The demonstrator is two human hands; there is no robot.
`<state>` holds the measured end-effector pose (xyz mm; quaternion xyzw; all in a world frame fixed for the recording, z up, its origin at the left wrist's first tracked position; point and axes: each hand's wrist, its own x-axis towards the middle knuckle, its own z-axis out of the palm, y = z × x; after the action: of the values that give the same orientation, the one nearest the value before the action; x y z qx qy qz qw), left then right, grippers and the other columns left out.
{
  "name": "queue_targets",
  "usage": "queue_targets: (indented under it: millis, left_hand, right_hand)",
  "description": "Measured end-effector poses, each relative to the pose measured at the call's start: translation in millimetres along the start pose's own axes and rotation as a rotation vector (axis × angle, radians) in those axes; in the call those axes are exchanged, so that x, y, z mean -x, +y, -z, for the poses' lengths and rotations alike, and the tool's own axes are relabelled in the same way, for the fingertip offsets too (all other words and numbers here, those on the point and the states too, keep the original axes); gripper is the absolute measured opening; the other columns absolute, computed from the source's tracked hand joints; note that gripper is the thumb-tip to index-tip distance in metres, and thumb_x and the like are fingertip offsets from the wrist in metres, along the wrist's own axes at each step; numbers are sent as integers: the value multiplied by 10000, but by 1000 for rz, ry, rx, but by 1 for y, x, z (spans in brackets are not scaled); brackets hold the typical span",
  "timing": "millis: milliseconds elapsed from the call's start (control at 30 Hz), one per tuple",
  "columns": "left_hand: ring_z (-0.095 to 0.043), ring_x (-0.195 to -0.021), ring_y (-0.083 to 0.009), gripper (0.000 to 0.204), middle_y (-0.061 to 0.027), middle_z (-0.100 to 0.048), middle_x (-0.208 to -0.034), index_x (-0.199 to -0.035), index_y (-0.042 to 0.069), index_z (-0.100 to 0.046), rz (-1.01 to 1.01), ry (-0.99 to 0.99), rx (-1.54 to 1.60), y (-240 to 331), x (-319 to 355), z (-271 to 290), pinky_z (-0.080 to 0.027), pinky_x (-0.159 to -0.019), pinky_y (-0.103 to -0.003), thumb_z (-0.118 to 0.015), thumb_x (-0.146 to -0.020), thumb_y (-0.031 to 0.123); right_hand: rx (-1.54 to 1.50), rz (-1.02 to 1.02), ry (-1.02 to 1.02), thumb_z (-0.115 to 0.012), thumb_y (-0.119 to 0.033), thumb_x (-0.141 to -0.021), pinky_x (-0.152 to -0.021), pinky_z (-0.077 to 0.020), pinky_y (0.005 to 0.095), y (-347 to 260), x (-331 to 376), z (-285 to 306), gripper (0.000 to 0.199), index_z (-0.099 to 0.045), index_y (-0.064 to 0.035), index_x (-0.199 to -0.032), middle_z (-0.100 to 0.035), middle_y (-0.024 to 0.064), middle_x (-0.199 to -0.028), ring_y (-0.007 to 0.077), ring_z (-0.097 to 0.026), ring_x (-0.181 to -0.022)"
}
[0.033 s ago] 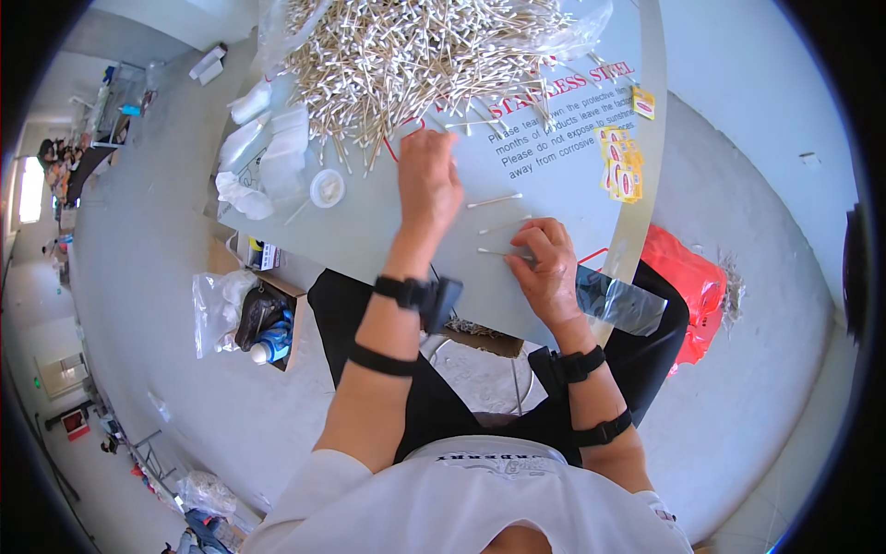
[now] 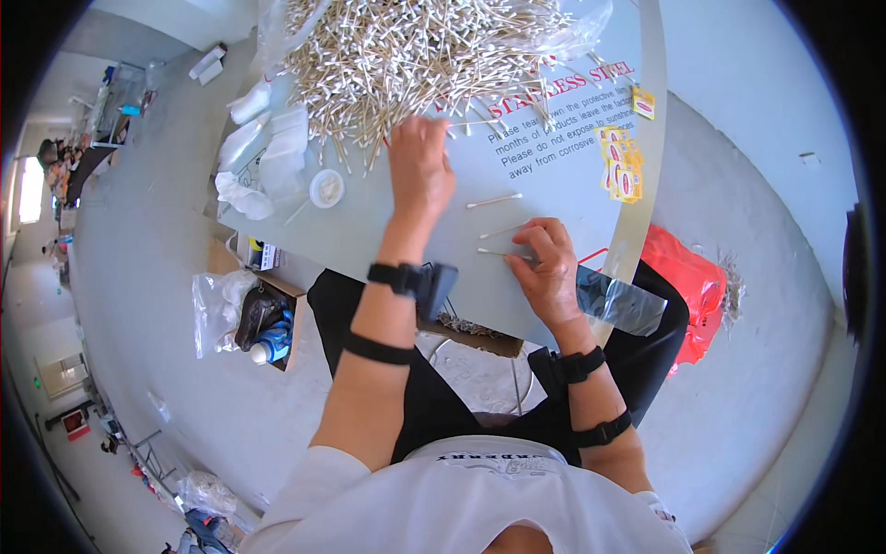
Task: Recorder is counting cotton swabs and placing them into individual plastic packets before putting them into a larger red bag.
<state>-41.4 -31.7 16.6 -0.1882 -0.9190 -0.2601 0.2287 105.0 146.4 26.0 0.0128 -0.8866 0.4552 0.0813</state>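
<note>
My left hand (image 2: 420, 171) is at the near edge of a large heap of cotton swabs (image 2: 415, 55) on a sheet-covered table. Its fingers are bent, and their tips are hard to make out. Closer to me, my right hand (image 2: 546, 268) rests low over the table, with thumb and forefinger closed about one end of a cotton swab (image 2: 495, 252). A second swab (image 2: 503, 229) lies just beyond it, near the forefinger. Farther up is a third loose swab (image 2: 494, 200).
A small round white tub (image 2: 327, 188) and clear plastic sleeves (image 2: 282, 148) stand left of my left hand. Yellow labels (image 2: 621, 166) lie at the table's right edge. Below are an open carton (image 2: 293, 309) on the left and a red bag (image 2: 678, 286) on the right.
My left hand has shifted slightly away from me and to the left, closer to the heap. My right hand and the loose swabs beside it stay put.
</note>
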Motion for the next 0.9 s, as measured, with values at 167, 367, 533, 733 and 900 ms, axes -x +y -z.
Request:
queue_targets:
  millis: [167,367,533,733,900]
  left_hand:
    - [-516,-1000,-290,213,-47,-566,-973,-870,124,-699,-34,-179,-102,-29,-28,0,-425,-860,-431,-776,-687,46]
    - [-521,-972,-288,169,-47,-565,-898,-787,106,-647,-33,-203,-50,-16,-6,-2,-430,-815,-443,-775,-690,55]
    - [-553,-904,-294,142,-54,-610,-900,-807,92,-643,13,-193,40,-5,8,-6,-456,-801,-406,-747,-721,49]
    - [-600,-928,-306,194,-79,-644,-932,-933,79,-660,151,-86,42,6,-12,-19,-492,-805,-415,-745,-758,70]
    - [-582,-980,-332,223,-114,-621,-957,-944,75,-659,170,-282,125,2,-12,-17,-480,-830,-436,-757,-744,83]
  right_hand:
    - [-136,-158,58,-710,29,-703,-794,-515,405,-7,-16,10,428,-619,-49,-1114,-546,158,-1142,335,-593,-924]
    - [13,-21,-70,-699,-4,-746,-796,-530,417,15,-44,16,440,-623,-64,-1174,-550,158,-1155,371,-626,-912]
    - [44,-50,-74,-718,-35,-742,-788,-531,414,18,-56,11,404,-654,-91,-1137,-576,128,-1077,355,-630,-908]
    - [99,105,-97,-753,-81,-719,-784,-522,403,25,-61,10,287,-689,-104,-999,-589,103,-1041,312,-623,-924]
    - [82,98,-129,-789,-94,-676,-850,-491,404,18,-40,13,280,-664,-87,-927,-569,96,-1082,306,-569,-1004]
